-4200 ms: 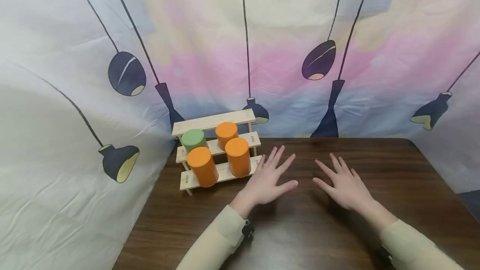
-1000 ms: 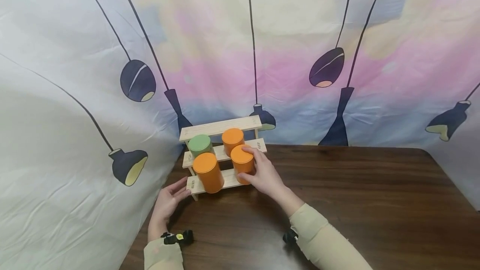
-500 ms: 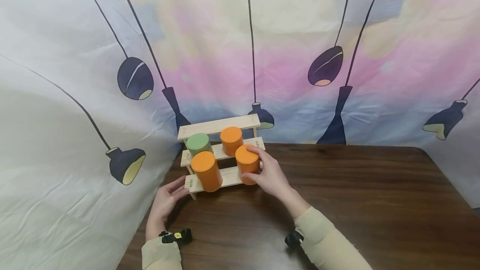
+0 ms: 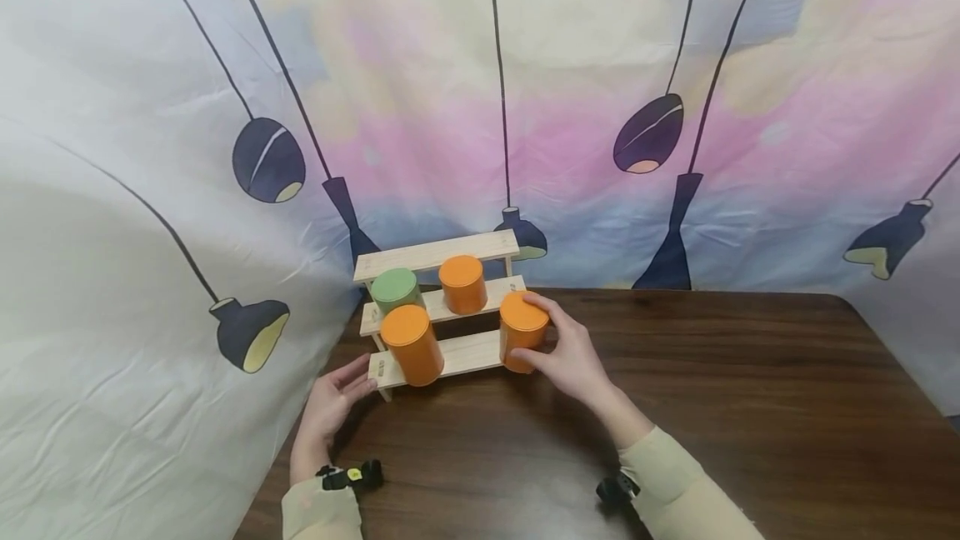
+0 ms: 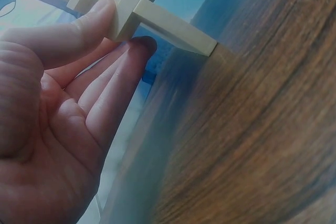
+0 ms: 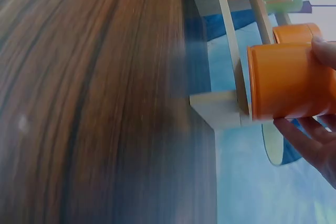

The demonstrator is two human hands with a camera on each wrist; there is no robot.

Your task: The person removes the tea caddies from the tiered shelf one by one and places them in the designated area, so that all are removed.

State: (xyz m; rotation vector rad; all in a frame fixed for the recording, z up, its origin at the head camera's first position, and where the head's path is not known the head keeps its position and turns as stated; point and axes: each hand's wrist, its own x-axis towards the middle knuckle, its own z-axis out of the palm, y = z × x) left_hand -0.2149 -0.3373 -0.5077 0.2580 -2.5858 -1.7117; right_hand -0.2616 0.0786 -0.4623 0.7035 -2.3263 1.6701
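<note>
A three-step wooden shelf rack (image 4: 471, 353) stands at the back left of the table. My left hand (image 4: 330, 407) pinches the left end of its lowest step; in the left wrist view the thumb lies over the board end (image 5: 126, 19) and fingers reach beneath. At that step's right end, my right hand (image 4: 573, 357) grips an orange canister (image 4: 521, 327), upright and slightly past the board's edge in the head view. The right wrist view shows the canister's base (image 6: 257, 82) right at the board. Another orange canister (image 4: 412, 344) stands on the same step, towards the left.
On the middle step are a green-lidded canister (image 4: 395, 288) at left and a third orange canister (image 4: 462, 286). The top step (image 4: 435, 255) carries nothing. Dark wooden tabletop (image 4: 712, 407) extends right; a lamp-patterned cloth (image 4: 585, 48) hangs behind and at left.
Four seconds ago both hands were spread above the table. Since then the left hand has taken hold of the rack, and the right hand has slid the gripped orange canister rightward along the lowest step.
</note>
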